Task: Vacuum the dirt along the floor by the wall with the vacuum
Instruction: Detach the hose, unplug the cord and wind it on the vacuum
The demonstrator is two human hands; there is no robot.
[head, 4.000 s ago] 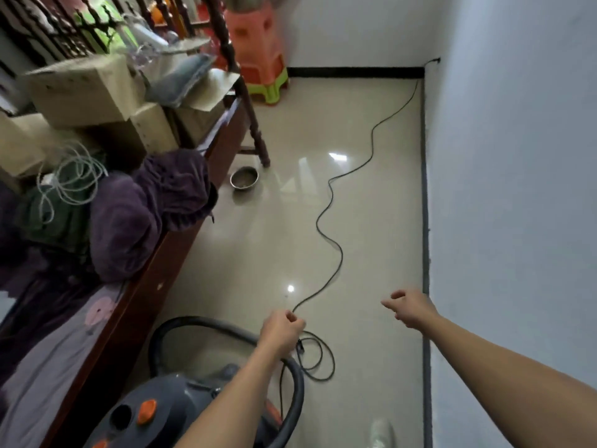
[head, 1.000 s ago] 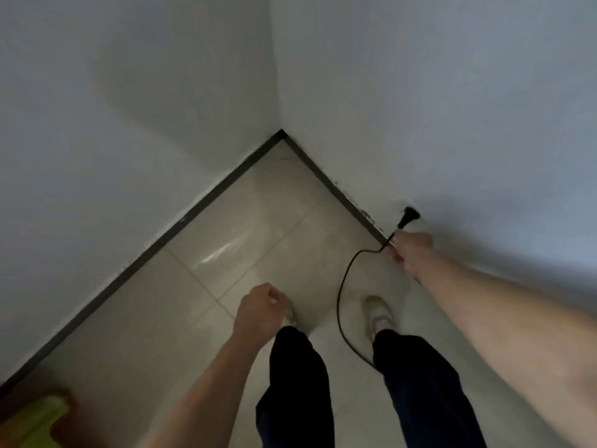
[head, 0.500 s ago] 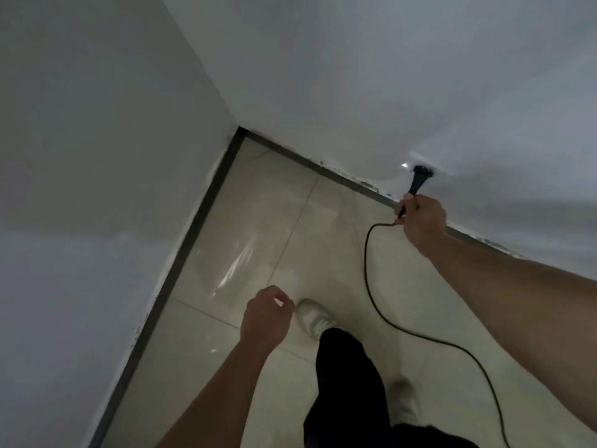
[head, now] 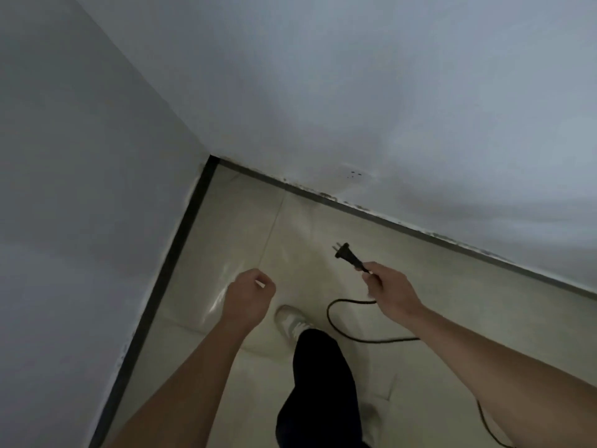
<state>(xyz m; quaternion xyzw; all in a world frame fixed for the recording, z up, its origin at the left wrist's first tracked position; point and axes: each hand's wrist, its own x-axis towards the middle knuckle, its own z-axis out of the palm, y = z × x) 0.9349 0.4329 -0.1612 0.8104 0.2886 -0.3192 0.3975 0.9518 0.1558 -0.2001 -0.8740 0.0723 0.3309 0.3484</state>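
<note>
My right hand (head: 389, 294) grips the black power cord just behind its plug (head: 347, 255). The plug's prongs point up and left, free in the air above the tiled floor. The cord (head: 349, 334) loops down from my hand and trails off to the lower right. A white wall socket (head: 353, 174) sits low on the right-hand wall, with nothing in it. My left hand (head: 250, 297) hangs over the floor with its fingers curled and holds nothing. The vacuum itself is out of view.
Two white walls meet in a corner (head: 211, 158), edged by a dark baseboard (head: 168, 273). Specks of dirt line the baseboard below the socket (head: 326, 197). My leg in dark trousers (head: 319, 383) and a white shoe (head: 292, 321) stand on the beige tiles.
The plug was at the wall socket half a second ago; now it is out of it, held away from the wall by my right hand. The socket is bare.
</note>
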